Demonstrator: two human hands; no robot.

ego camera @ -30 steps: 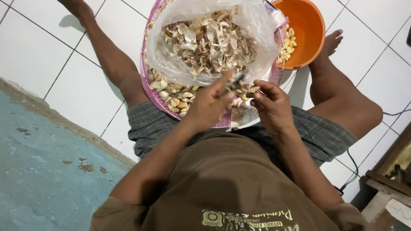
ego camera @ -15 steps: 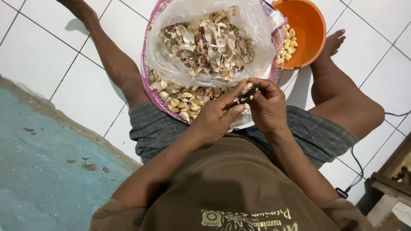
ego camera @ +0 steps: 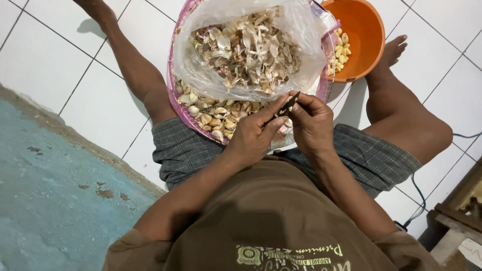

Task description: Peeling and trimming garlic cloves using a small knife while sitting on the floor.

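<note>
The left hand [ego camera: 253, 135] and right hand [ego camera: 312, 123] meet over the near rim of a pink basket [ego camera: 176, 103] that rests between the person's legs on the tiled floor [ego camera: 45, 55]. The right grip is closed around a small dark knife [ego camera: 289, 104], thumb and fingers bunched tight, the blade tip pointing up and away toward the bag. The left grip is nearly closed too, its forefinger stretched out along the knife and touching it; whether a clove sits pinched between the two hands cannot be told, since the fingers hide it. Unpeeled garlic cloves [ego camera: 216, 114] lie in the basket just beyond the left hand. A clear bag [ego camera: 301, 30] full of papery skins [ego camera: 246, 47] sits on top of them. An orange bowl [ego camera: 366, 30] with peeled cloves [ego camera: 340, 50] stands beside the basket, near the right foot.
</note>
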